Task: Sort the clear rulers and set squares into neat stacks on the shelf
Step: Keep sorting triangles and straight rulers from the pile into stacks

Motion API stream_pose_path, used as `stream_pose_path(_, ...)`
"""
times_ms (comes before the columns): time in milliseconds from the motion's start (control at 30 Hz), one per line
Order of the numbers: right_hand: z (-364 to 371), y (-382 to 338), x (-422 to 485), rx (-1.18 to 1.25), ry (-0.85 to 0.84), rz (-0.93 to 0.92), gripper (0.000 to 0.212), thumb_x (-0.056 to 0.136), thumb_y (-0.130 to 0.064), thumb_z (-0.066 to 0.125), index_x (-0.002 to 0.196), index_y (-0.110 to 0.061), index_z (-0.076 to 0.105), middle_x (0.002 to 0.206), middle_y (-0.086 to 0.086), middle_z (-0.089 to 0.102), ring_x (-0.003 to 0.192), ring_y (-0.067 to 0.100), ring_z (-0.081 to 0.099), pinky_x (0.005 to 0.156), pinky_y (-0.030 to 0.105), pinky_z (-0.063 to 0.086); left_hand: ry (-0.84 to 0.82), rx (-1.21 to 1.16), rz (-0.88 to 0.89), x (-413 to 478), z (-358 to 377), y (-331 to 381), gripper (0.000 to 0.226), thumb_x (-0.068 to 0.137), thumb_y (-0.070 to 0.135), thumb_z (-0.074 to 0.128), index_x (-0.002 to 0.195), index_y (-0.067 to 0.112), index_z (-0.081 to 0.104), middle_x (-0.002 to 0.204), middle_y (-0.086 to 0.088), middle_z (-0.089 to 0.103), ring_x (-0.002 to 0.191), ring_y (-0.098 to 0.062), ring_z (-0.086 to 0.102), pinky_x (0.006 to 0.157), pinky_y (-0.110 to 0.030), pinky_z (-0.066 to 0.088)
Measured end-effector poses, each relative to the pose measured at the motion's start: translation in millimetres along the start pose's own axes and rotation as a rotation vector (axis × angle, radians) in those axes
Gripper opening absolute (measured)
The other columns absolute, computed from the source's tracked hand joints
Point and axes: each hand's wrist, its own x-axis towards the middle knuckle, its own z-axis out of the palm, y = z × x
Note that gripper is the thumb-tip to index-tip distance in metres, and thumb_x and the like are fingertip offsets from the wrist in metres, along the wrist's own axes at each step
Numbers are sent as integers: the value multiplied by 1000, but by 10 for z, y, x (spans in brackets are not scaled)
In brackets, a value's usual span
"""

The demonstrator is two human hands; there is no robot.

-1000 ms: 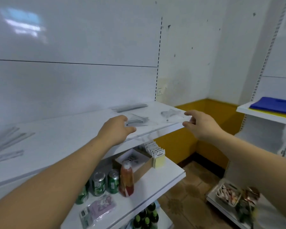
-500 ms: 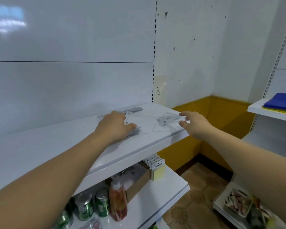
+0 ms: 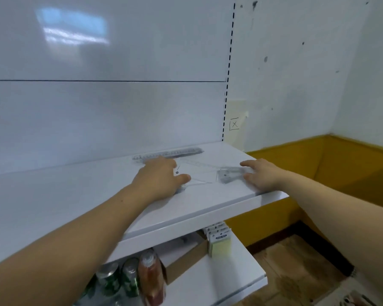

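On the white shelf [image 3: 53, 195] a stack of clear rulers [image 3: 170, 153] lies along the back wall. A clear set square [image 3: 199, 173] lies flat between my hands. My left hand [image 3: 159, 182] rests palm down on its left end, thumb stretched toward the right. A small grey-looking stack of clear set squares [image 3: 229, 174] lies by the shelf's right end. My right hand [image 3: 261, 175] touches its right side with fingers spread. Whether either hand pinches a piece is unclear.
Below, a lower shelf [image 3: 219, 281] carries green cans [image 3: 119, 279], a red-orange bottle [image 3: 152, 279], a cardboard box [image 3: 186, 259] and a pack of yellow notes [image 3: 220, 244]. A yellow skirting wall [image 3: 318, 164] and tiled floor [image 3: 285, 266] lie to the right.
The view has moved closer to the shelf's right end. Both hands have settled lower onto the shelf, and the right hand now lies beside the small stack of set squares.
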Motion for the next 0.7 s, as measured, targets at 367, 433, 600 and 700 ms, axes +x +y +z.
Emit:
stream_pose_path(367,179,567,-191,-75,137,51,86,82,-77,28,143,-16,35,149,6,33,135,26,32,107,46,32,-22,115,42,159,338,878,59,89,59,46,119,10,57,128,-8,52,114,-28,50,93,-40,44)
stream_pose_path(433,289,594,-213,19,165,55,83,86,-72,28,147,-16,27,156,5,22,142,25,18,113,45,23,-37,96,26,244,458,995,53,89,58,46,109,10,58,123,-9,53,108,-29,52,88,-39,45)
stream_pose_path(600,419,580,-241,56,306,42,78,90,-66,29,147,-14,27,156,6,20,144,24,13,115,44,19,-22,110,-43,430,667,1062,49,90,57,44,98,10,57,111,-10,56,100,-29,53,83,-38,45)
stream_pose_path(700,437,573,-247,54,332,44,74,91,-64,29,146,-14,29,155,6,22,143,24,15,113,44,21,-26,99,-90,498,732,1001,48,89,59,43,85,13,54,104,-9,60,96,-28,55,81,-38,47)
